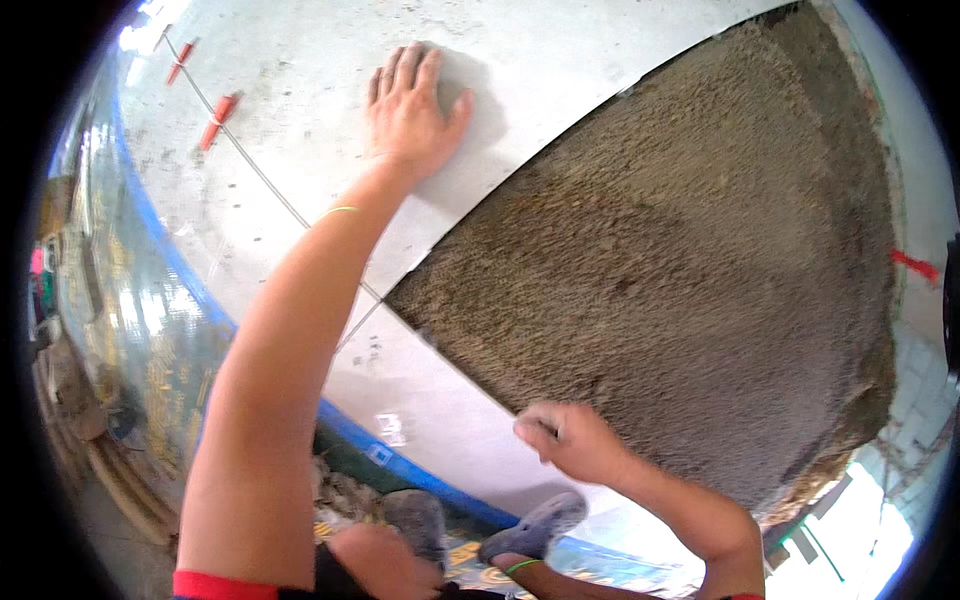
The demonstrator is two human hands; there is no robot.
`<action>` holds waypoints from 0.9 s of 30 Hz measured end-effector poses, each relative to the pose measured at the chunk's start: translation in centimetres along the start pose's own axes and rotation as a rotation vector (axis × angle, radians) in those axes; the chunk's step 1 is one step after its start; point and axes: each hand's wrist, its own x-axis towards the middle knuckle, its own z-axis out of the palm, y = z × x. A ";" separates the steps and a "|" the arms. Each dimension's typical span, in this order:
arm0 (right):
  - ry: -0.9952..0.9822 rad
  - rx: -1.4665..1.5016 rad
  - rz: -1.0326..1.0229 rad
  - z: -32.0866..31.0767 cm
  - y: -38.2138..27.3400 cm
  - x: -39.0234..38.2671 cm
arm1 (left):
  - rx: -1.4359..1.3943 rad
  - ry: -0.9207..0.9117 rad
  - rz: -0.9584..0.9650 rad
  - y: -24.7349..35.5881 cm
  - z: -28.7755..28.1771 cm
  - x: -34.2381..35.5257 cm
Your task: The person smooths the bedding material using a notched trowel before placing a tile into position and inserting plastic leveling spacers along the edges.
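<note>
My left hand point(412, 115) lies flat on a large pale grey tile point(540, 70), its fingers stretched forward and the thumb apart. Closer to me, my right hand point(572, 442) is curled closed over the edge of a second pale tile point(450, 410), beside the mortar. Whether anything small is inside its fingers is hidden. Between the tiles and the right side spreads a rough bed of grey-brown mortar point(660, 260), bordered by straight tile edges. Two red wedges, a far wedge point(180, 62) and a nearer wedge point(218, 122), stand along the joint left of my left hand.
Blue tape point(365, 440) edges clear plastic sheeting point(165, 330) along the left and front. My shoes, one grey shoe point(418, 520) and another point(535, 527), are near the front tile. Another red piece point(915, 266) lies beyond the mortar's right edge.
</note>
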 end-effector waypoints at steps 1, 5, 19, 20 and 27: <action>-0.022 -0.056 0.072 2.8 0.1 -0.7 | -0.024 0.000 0.008 -0.1 0.1 -0.3; 0.001 0.024 -0.098 11.9 1.8 -1.3 | -0.111 0.013 0.052 -1.4 0.6 -0.6; 0.439 -0.527 -0.300 22.0 -3.1 4.2 | -1.280 -0.233 -0.509 -2.6 -20.9 -22.2; 0.428 -0.562 -0.305 23.0 -2.7 5.1 | -1.315 -0.215 -0.588 -2.5 -22.5 -25.5; 0.362 -0.448 -0.389 25.3 1.8 5.7 | -1.089 -0.052 -0.867 -7.2 -30.8 -39.4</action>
